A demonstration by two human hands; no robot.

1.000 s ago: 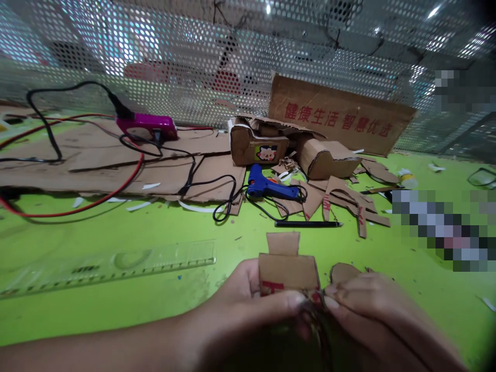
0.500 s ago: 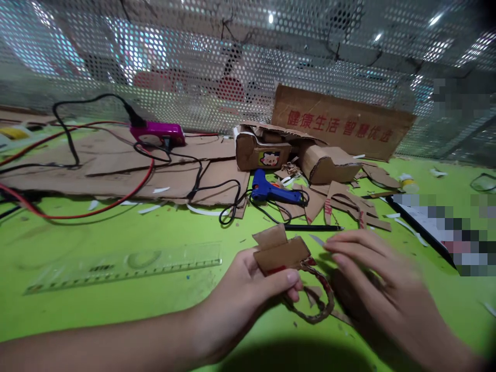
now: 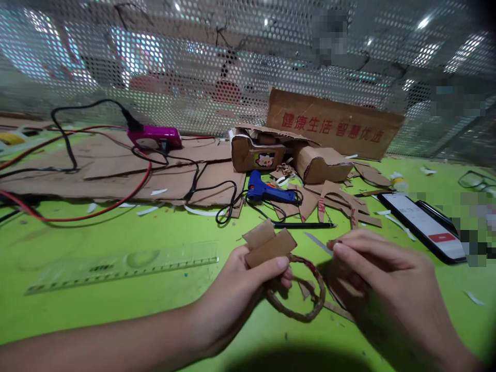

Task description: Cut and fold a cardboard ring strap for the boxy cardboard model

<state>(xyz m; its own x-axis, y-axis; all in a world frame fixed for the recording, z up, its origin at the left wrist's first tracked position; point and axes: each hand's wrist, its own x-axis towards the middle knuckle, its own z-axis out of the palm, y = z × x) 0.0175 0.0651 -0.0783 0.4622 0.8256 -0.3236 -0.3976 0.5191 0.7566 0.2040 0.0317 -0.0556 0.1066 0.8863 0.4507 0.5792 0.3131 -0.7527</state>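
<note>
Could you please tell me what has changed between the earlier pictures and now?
The right hand has come off the cardboard piece and moved to the right, and now pinches a small brown bit. The left hand still holds the piece, now tilted, with its ring in plain view. The blue glue gun, clear ruler and black pen stayed put.

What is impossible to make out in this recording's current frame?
All in the head view:
- Where the ring joins the flat cardboard: behind the left hand's thumb.
- Full shape of the small brown scrap: covered by the right hand's fingertips.
- Rear end of the grey strip: behind the same fingers.
- Phone's right side: pixelated.
- Glasses' far side: cut by the right edge.
</note>
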